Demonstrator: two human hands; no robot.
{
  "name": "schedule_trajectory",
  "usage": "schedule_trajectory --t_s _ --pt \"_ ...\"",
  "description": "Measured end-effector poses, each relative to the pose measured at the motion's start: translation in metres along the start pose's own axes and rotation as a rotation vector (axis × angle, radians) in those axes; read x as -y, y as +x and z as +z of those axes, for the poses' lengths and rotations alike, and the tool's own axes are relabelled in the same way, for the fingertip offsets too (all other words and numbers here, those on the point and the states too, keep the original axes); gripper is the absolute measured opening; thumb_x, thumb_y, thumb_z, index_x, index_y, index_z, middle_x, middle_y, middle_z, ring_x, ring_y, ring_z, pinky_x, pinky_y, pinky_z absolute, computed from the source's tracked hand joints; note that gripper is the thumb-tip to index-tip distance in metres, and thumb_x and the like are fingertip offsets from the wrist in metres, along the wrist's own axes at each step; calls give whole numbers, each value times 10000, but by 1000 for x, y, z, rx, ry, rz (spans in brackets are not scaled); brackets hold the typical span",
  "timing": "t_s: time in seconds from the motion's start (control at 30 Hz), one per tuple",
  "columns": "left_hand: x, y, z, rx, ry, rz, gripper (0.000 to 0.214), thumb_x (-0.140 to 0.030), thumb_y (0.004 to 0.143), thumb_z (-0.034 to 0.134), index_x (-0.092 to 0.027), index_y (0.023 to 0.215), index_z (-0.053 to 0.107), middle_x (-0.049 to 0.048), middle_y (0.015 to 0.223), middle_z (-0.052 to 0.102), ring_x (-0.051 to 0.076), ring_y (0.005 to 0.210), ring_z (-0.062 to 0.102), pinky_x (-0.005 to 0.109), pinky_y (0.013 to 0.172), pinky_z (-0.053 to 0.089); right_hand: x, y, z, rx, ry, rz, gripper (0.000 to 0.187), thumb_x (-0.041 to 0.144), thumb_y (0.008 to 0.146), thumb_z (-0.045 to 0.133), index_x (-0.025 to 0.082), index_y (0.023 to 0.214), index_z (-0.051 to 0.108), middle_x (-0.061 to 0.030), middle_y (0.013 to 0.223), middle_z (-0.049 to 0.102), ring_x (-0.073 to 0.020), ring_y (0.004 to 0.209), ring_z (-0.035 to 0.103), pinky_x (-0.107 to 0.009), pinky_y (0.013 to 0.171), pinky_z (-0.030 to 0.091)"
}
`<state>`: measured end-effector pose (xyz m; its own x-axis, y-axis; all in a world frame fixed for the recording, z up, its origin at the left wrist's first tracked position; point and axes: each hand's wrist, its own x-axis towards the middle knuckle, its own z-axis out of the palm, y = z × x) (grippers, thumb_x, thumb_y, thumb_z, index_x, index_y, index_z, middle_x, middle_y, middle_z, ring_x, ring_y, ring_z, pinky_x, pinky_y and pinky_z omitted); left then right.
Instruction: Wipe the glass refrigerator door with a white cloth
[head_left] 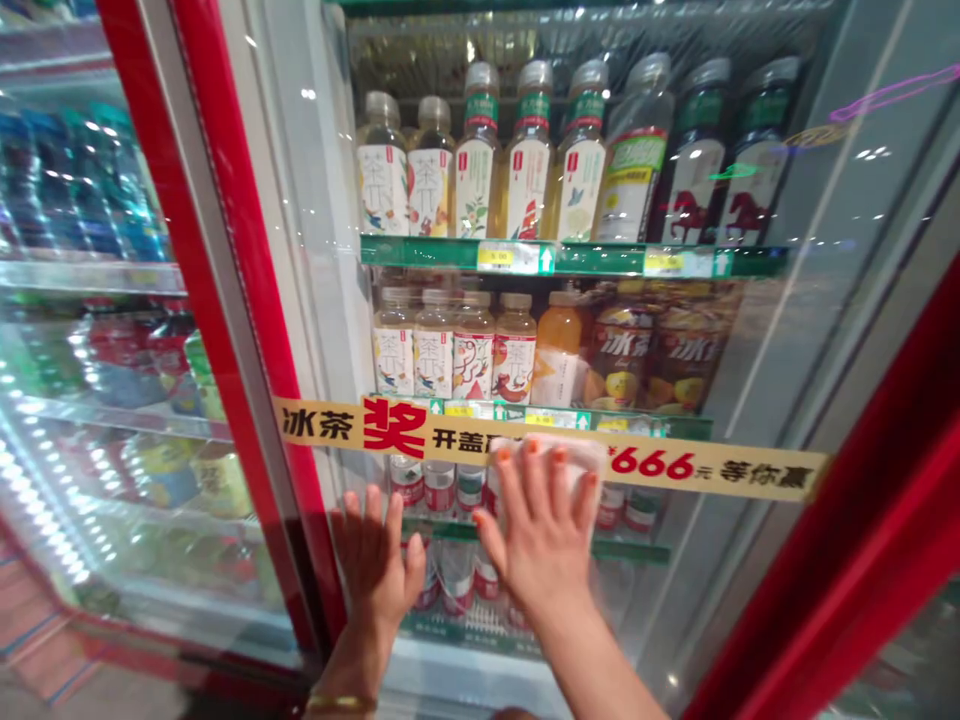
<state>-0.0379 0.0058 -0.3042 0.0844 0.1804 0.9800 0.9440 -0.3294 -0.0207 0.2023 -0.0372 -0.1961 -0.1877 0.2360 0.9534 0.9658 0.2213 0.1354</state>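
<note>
My right hand [546, 545] presses a white cloth [586, 455] flat against the glass door [757, 590] of a drinks fridge, its fingers spread over it. The cloth covers part of a yellow printed strip [772, 475] that runs across the door. Lower and to the left, my left hand [375, 565] is open with its fingers stretched upward, holding nothing. It is at the left side of the glass, close to the red door frame [281, 370]; whether its palm touches the glass I cannot tell. A bracelet [341, 703] circles the left wrist.
Behind the glass, several bottles [474, 175] stand on green-edged shelves [435, 250] with price tags [506, 258]. At the left, a second fridge holds more drinks [120, 350]. A red frame [847, 500] slants along the right side. Tiled floor [37, 630] shows at lower left.
</note>
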Motion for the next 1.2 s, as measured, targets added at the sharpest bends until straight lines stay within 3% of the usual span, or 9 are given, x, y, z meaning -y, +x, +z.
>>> schedule_trajectory --t_s 0.13,0.23,0.37,0.47,0.63,0.73,0.87,1.07,1.2 --pt "-5 6 -5 -17 -21 0 863 -211 989 668 -256 1777 320 156 1859 274 363 1769 136 620 1444 184 19 -42 0 89 47 -263 665 592 1121 481 344 1735 418 94 1855 221 -193 1778 15 -477 1456 -31" --pt "-14 11 -7 -38 -1 -7 862 -189 998 624 -267 1787 286 133 1867 264 338 1773 122 599 1449 190 -19 -43 -10 38 -1 -85 737 467 1140 447 278 1806 195 11 1885 73 -217 1780 0 -552 1444 -53" --pt "-12 8 -6 -36 37 -18 894 -215 989 628 -294 1796 254 125 1865 274 342 1770 146 639 1442 213 -38 12 -12 -53 -32 217 793 480 1137 385 246 1817 52 -74 1903 -30 -350 1778 -33 -772 1387 23" --pt "-1 0 -2 3 55 -26 932 -255 963 671 -352 1793 258 114 1847 331 381 1743 250 686 1428 243 0 26 -1 -23 7 44 814 542 1096 514 264 1803 221 -50 1894 174 -319 1782 -9 -700 1422 -10" --pt "7 -6 0 2 65 -32 945 -282 944 693 -382 1786 275 99 1840 355 414 1726 284 710 1421 259 23 -37 4 60 104 -290 598 586 1086 551 388 1651 552 119 1793 423 -165 1776 33 -466 1461 -50" --pt "-2 -3 -1 -12 62 -26 935 -252 946 682 -349 1787 285 106 1851 323 377 1750 226 671 1434 251 -21 -45 -6 6 4 -71 726 427 1108 503 319 1790 280 18 1865 257 -235 1779 62 -585 1451 -19" --pt "-9 1 -2 -27 37 -36 941 -199 943 663 -291 1793 270 123 1878 228 363 1765 160 657 1445 203 -40 8 -11 -69 -31 252 820 469 1125 406 218 1817 45 -85 1897 -18 -356 1775 -30 -764 1395 23" --pt "0 2 -3 -26 32 1 975 -184 915 663 -281 1797 259 88 1889 165 353 1758 177 665 1462 154 37 -1 5 0 59 -212 649 668 1072 515 379 1652 561 124 1826 339 -204 1781 16 -488 1464 -29" --pt "-3 0 -2 -28 29 -28 966 -212 914 674 -335 1788 282 76 1872 254 356 1756 177 676 1453 174 -14 -45 -7 12 -14 -146 679 487 1090 513 348 1746 407 89 1860 240 -204 1777 65 -503 1467 -4"
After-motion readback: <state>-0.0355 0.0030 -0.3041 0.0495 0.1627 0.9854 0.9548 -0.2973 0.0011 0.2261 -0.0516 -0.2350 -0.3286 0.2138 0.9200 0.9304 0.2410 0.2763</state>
